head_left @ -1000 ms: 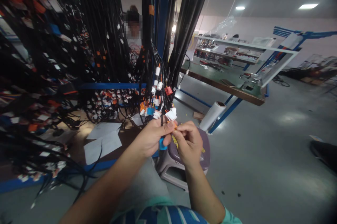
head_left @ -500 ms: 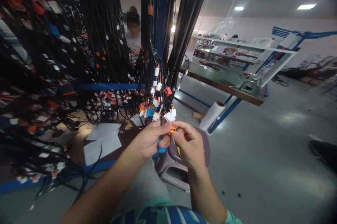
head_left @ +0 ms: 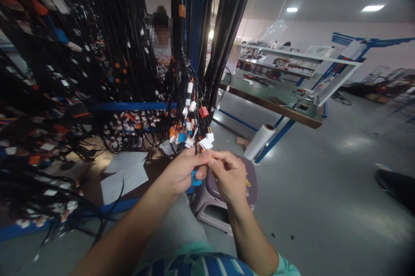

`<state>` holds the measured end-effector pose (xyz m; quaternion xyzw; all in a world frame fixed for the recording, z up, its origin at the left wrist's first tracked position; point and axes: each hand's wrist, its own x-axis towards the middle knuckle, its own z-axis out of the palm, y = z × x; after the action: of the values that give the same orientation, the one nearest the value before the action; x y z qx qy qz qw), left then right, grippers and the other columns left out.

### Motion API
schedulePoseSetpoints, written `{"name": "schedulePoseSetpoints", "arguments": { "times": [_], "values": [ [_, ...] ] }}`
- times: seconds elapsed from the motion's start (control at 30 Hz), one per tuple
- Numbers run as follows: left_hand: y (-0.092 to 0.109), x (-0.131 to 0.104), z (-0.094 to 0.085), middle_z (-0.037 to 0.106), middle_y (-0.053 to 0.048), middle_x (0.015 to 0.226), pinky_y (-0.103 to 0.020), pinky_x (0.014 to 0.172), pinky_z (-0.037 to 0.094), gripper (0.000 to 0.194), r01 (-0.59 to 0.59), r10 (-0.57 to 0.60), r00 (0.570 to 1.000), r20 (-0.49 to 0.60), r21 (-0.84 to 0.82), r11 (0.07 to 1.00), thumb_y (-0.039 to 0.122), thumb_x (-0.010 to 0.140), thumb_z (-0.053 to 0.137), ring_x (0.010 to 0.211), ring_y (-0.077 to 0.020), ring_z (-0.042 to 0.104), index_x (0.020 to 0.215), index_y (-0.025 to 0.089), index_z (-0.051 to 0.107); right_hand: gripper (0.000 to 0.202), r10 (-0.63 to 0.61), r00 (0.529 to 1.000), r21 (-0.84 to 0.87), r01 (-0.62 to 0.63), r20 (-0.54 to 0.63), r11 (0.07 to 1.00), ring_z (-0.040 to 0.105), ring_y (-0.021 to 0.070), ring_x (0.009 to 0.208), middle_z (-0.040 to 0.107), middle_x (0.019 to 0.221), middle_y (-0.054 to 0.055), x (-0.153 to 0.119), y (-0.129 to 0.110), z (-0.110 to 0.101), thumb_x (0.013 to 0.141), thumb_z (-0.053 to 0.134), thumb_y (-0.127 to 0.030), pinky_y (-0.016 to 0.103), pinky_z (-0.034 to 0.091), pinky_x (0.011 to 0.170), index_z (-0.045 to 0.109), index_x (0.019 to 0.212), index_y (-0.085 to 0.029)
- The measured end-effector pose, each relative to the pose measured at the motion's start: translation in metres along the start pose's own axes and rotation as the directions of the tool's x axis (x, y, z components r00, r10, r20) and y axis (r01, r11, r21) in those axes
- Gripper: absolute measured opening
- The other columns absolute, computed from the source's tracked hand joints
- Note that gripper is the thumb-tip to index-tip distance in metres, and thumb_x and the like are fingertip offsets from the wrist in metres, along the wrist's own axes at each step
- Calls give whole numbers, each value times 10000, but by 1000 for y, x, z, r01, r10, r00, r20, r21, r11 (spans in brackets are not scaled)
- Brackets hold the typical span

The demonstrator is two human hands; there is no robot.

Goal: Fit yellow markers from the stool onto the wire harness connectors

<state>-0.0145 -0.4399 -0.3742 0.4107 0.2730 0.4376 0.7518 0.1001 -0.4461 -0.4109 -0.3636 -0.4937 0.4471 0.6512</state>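
Both hands meet at the lower end of a hanging wire harness (head_left: 185, 77). My left hand (head_left: 186, 170) is closed, its thumb and fingers pinched on a small orange connector that is mostly hidden now. My right hand (head_left: 231, 176) pinches the same spot from the other side, fingertips touching the left thumb. A blue connector (head_left: 196, 177) hangs just under the left fingers. Right above the hands are white connectors (head_left: 205, 142), a blue connector (head_left: 182, 137) and orange ones. Higher on the harness is a red connector (head_left: 203, 112).
Dense bundles of black cables (head_left: 119, 29) hang at the left from a blue frame (head_left: 136, 106). White papers (head_left: 126, 174) lie below them. A plastic stool (head_left: 212, 207) stands under my hands. A roll of film (head_left: 259, 142) leans by a green workbench (head_left: 259, 90). A person (head_left: 161, 36) is behind the cables.
My right hand has turned and closed in against the left, and the orange connector has become mostly covered by the fingers. The whole view has shifted slightly.
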Motion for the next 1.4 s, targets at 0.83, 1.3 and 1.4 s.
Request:
{"name": "schedulePoseSetpoints", "arguments": {
  "times": [0.83,1.3,1.4],
  "values": [
    [13,2,-18,643,-103,653,-220,719,564,267,-48,-169,827,-535,-367,929,-58,823,427,646,-138,667,628,32,586,391,443,825,485,-565,352,667,626,60,477,683,621,-29,5,25,-28,532,851,-251,124,552,484,696,884,-175],
    [8,-2,-37,647,-72,703,-241,503,518,150,102,-126,989,-75,-269,958,172,849,534,552,-147,626,770,99,639,234,206,823,615,-539,529,575,332,18,433,401,484,-71,-2,20,-17,636,787,-359,77,353,401,626,648,-190],
    [4,-3,-40,633,-60,712,-194,465,447,138,70,-82,995,-49,-209,975,238,764,667,513,-101,564,790,103,665,199,215,817,619,-553,535,558,337,19,447,421,495,-64,-2,20,-16,636,793,-328,79,356,414,649,666,-194]
  ]
}}
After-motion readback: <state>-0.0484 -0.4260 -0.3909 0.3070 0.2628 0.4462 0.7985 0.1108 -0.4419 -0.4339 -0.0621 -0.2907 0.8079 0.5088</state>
